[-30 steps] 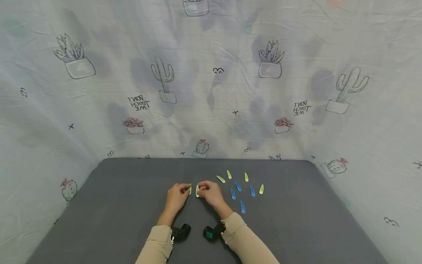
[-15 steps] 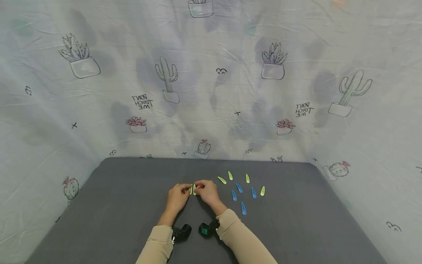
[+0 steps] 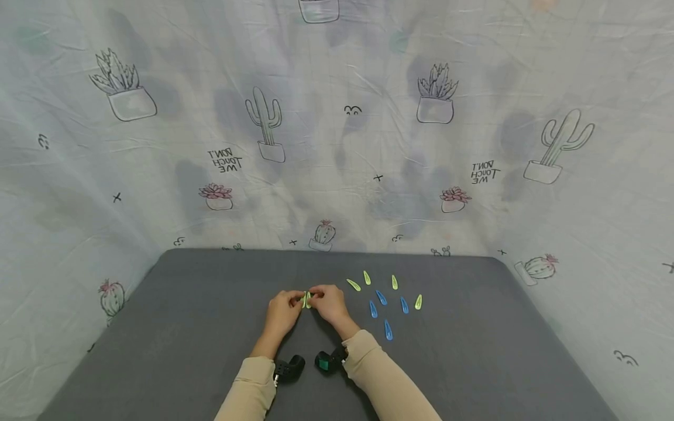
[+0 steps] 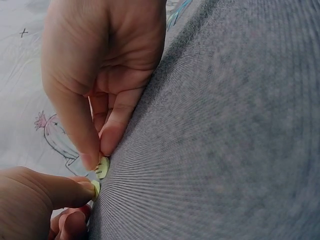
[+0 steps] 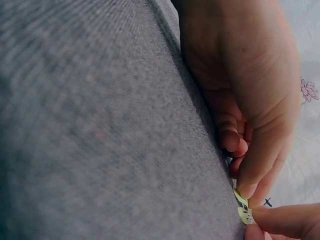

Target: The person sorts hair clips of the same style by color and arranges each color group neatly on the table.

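Pinching the left yellow clip (image 3: 303,302), the left hand (image 3: 281,314) sat beside the right hand (image 3: 332,304), which pinched the right yellow clip (image 3: 308,300), short of the far edge of the table (image 3: 210,286); such crowding might have knocked one clip askew or over its neighbour.

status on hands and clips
Left hand pinching one yellow-green clip, right hand a second clip, side by side. Eight loose clips off right. Nothing seen blocking.
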{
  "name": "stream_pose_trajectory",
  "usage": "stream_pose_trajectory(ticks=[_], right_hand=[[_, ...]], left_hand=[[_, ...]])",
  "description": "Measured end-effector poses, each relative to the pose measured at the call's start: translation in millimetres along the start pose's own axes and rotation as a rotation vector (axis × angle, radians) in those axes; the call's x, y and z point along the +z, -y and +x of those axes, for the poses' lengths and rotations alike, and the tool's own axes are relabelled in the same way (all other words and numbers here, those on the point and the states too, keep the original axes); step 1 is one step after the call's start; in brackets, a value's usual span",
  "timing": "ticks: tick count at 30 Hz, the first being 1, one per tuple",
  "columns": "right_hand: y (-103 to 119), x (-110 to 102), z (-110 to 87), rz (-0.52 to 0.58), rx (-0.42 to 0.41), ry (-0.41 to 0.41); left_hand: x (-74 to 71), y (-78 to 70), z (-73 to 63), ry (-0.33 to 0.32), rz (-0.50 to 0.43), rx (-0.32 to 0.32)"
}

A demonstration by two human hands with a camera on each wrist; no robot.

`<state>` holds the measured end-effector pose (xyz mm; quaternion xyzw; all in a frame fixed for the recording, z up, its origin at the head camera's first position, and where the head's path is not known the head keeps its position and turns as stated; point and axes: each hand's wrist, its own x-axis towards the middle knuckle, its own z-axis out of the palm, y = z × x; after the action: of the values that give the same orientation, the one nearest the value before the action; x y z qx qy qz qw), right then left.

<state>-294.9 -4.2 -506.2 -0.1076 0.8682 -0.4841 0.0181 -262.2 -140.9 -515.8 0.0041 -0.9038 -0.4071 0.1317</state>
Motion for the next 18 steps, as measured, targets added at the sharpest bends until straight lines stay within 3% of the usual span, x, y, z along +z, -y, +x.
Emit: stream_pose_trajectory(ticks=[9, 15, 18], right_hand=[[0.9, 0.3, -2.4, 0.132, 0.006, -0.045], [-5.9, -7.2, -10.1, 0.303, 0.025, 0.01], [-8.1, -16.2, -15.4, 0.323, 0.001, 0.042]], left_hand=[[-5.0, -0.6, 2.5, -0.01, -0.009, 0.002], [-4.1, -1.4, 0.2, -0.003, 0.003, 0.009], [-2.2, -1.6, -1.6, -0.011, 0.004, 0.014]])
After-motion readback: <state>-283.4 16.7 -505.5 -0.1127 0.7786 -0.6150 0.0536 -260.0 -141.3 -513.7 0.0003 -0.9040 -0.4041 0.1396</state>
